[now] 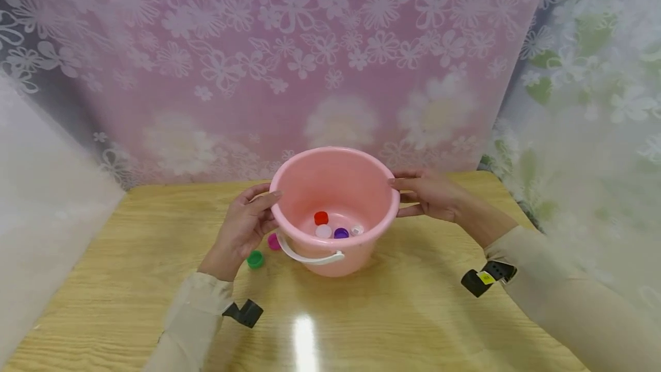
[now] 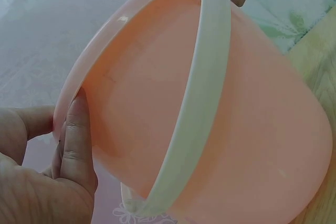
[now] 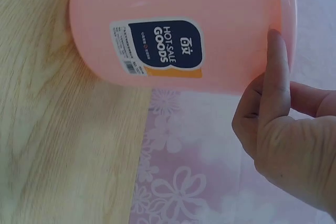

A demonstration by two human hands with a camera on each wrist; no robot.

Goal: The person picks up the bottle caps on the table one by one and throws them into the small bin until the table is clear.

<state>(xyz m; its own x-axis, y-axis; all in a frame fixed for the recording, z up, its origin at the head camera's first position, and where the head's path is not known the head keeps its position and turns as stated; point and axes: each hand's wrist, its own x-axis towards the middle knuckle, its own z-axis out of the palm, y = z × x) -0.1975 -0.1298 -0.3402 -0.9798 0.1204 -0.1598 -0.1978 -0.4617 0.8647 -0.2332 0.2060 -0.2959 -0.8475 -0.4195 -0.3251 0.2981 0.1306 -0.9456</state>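
A pink plastic bucket (image 1: 356, 257) is on the wooden table, its mouth facing up and toward me; whether its base touches the wood, I cannot tell. My left hand (image 1: 240, 228) grips the left side of its rim, thumb at the inner edge. On the opposite side, my right hand (image 1: 434, 195) grips the rim with fingers against the outer wall. The white handle (image 2: 205, 77) hangs down the front. Inside lie a red cap (image 1: 321, 218), a pale cap (image 1: 323, 231), a purple cap (image 1: 341, 233) and a whitish cap (image 1: 357, 230).
Beside the left hand, a green cap (image 1: 255, 259) and a magenta cap (image 1: 274, 241) lie on the table (image 1: 413, 314). A pink flowered cloth (image 1: 248, 102) hangs behind the table. The right wrist view shows a printed label (image 3: 157, 48) on the bucket.
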